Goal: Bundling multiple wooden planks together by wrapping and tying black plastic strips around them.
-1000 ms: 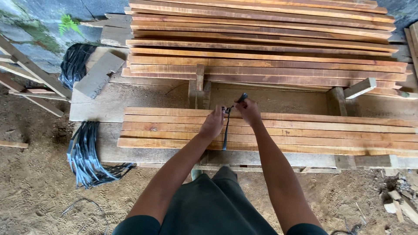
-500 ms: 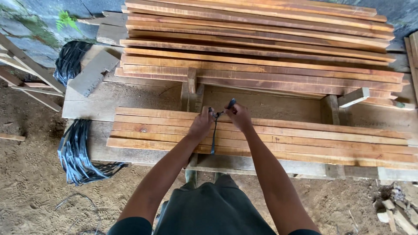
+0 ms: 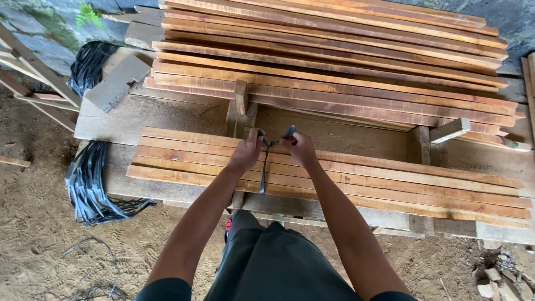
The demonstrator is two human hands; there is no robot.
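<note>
Left hand: the left hand (image 3: pixel 245 151) rests on top of the near bundle of slats (image 3: pixel 390 181), fingers closed around one end of a dark strap (image 3: pixel 263 167).
Right hand: the right hand (image 3: pixel 301 147) sits just beside the left, fingers pinched on the other end of the strap, whose short tip sticks up above the knuckles.
Strap: it runs down from between the two hands across the top of the slats toward the near edge, lying flat over the wood; whether it goes round under the bundle cannot be told.
Near bundle of slats: several long reddish-brown strips lie side by side, lengthwise from left to right, on the table (image 3: pixel 111 120).
Far pile of slats (image 3: pixel 345 61): a larger, looser stack of the same wood lies beyond a bare gap in the table, well apart from the hands.
Upright posts: a short wooden post (image 3: pixel 241 97) stands just beyond the hands.
Loose straps: one dark bunch (image 3: pixel 92 189) hangs off the table's left edge onto the dirt floor (image 3: pixel 39 223); another (image 3: pixel 89 64) lies farther back on the left.
</note>
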